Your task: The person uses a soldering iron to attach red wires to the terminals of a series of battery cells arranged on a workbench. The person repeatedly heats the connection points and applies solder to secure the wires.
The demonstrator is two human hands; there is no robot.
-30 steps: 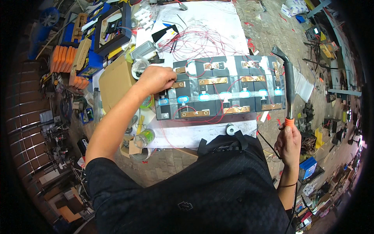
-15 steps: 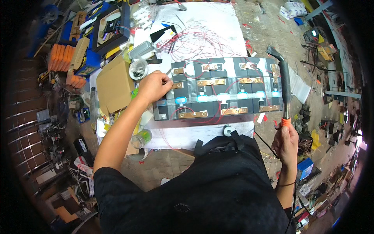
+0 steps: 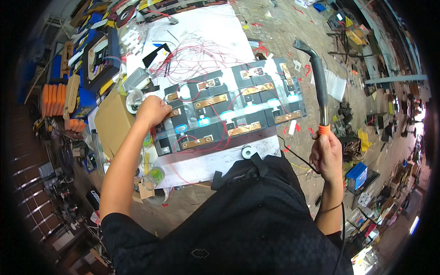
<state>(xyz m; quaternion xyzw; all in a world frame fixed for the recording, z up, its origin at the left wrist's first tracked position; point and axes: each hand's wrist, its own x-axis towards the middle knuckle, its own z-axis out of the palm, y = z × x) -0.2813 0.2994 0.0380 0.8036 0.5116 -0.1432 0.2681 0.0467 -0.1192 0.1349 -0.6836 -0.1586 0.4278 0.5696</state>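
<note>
A black battery pack [image 3: 261,98] lies before me, bound with clear tape and fitted with copper strips [image 3: 211,101] and thin red wires. At its left end my left hand [image 3: 152,111] is closed, fingertips pressed together beside a short copper strip [image 3: 173,113]. Whatever is between those fingers is hidden. My right hand [image 3: 327,156] is wrapped round the handle of a large soldering iron [image 3: 322,87] with an orange collar. The iron stands upright to the right of the pack, apart from it, its bent tip pointing away from me.
Loose red wires [image 3: 192,52] lie tangled on the white tabletop [image 3: 206,25] behind the pack. A cardboard piece [image 3: 110,123], a clear cup [image 3: 134,98] and a jar [image 3: 156,175] crowd the left side. A tape roll [image 3: 249,151] sits near me. The iron's cord trails by my right arm.
The view has turned, so the pack appears farther left and tilted. My left hand stays at the pack's left end, and my right hand keeps the soldering iron raised.
</note>
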